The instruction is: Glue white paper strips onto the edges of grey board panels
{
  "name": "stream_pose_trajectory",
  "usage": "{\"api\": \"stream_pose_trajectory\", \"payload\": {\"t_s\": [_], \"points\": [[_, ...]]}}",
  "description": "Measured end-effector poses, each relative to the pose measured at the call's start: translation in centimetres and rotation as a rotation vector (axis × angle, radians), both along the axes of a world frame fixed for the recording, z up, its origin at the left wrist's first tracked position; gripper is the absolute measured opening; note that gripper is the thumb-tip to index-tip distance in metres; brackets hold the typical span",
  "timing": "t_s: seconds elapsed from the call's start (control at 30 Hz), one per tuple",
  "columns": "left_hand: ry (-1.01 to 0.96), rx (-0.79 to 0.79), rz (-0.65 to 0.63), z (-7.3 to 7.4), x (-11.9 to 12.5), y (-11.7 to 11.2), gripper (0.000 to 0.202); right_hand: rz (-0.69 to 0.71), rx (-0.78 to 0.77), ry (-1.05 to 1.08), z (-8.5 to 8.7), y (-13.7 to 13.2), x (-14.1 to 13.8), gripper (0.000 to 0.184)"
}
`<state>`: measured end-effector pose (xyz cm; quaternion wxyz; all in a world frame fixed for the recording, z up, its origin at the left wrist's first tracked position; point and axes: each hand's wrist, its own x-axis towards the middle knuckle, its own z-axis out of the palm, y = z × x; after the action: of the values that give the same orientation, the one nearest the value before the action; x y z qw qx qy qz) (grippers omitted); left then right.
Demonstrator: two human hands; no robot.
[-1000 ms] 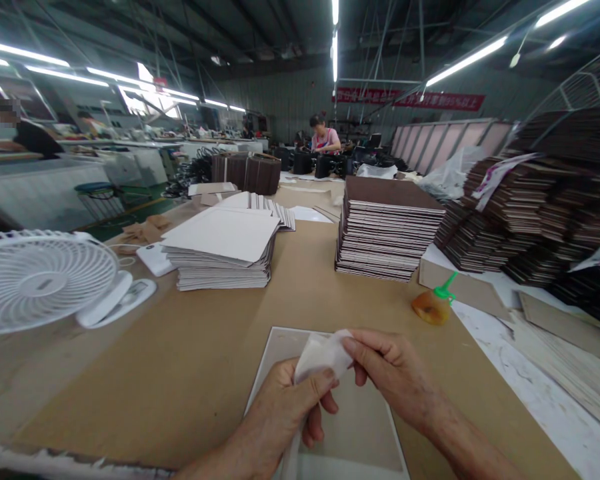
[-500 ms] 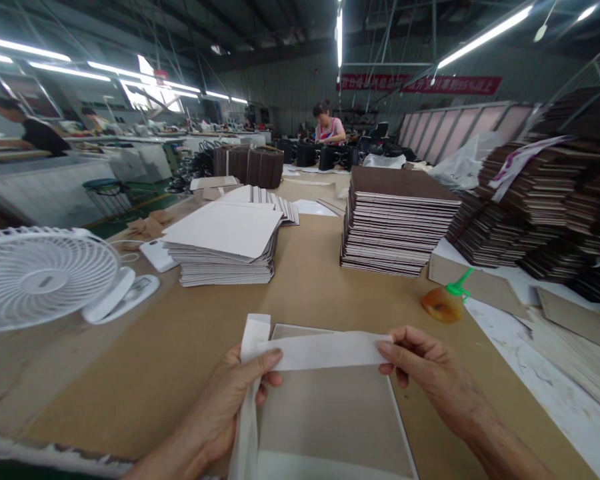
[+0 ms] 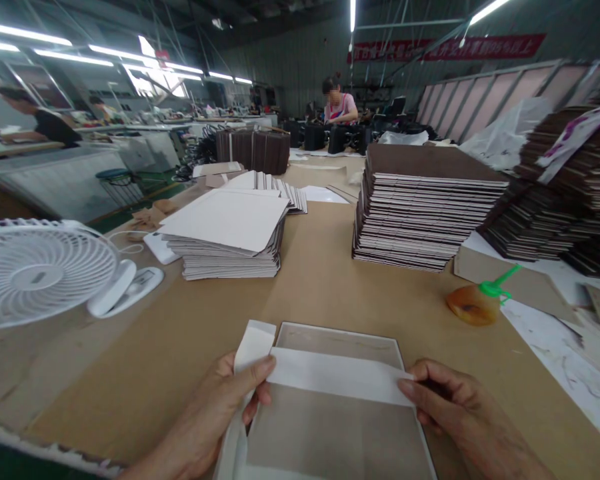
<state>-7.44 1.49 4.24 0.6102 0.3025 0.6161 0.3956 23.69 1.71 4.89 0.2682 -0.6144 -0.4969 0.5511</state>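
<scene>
A white strip (image 3: pixel 337 375) stretches between my hands, across a grey-beige board (image 3: pixel 330 433) with thin pale edges that lies on the brown table sheet. My left hand (image 3: pixel 235 393) pinches the strip's left end between thumb and fingers. More white strip (image 3: pixel 255 340) shows there, sticking up past the thumb and hanging down below the hand along the board's left side. At the board's right edge, my right hand (image 3: pixel 445 400) pinches the strip's other end. The board's near part runs out of the picture. Whether the strip touches the board's surface I cannot tell.
Beyond the board stand a stack of white-topped boards (image 3: pixel 230 227) and a tall stack of dark brown boards (image 3: pixel 425 213). A squeeze bottle (image 3: pixel 475 303) with a green spout lies right. A white fan (image 3: pixel 40 273) is at left. A person (image 3: pixel 339 107) works at the back.
The strip, held in both hands, has come nearer to me, and more of the board's far end shows above it. The whole view has also shifted slightly.
</scene>
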Motion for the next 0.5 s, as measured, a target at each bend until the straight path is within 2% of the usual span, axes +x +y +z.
{"api": "stream_pose_trajectory", "payload": {"t_s": [0.17, 0.3, 0.4, 0.5], "points": [[0.036, 0.033, -0.050, 0.3, 0.1, 0.9, 0.042, 0.034, 0.021, -0.037, 0.0, 0.4, 0.4, 0.043], [0.158, 0.057, 0.006, 0.3, 0.7, 2.1, 0.036, 0.027, -0.014, -0.018, 0.2, 1.4, 0.2, 0.037], [0.269, 0.061, 0.050, 0.1, 1.0, 2.9, 0.032, -0.008, 0.010, -0.046, -0.3, 2.1, -0.1, 0.031], [0.360, 0.098, 0.012, 0.1, 1.2, 3.8, 0.033, -0.044, 0.091, -0.181, -1.2, 2.6, -0.4, 0.035]]}}
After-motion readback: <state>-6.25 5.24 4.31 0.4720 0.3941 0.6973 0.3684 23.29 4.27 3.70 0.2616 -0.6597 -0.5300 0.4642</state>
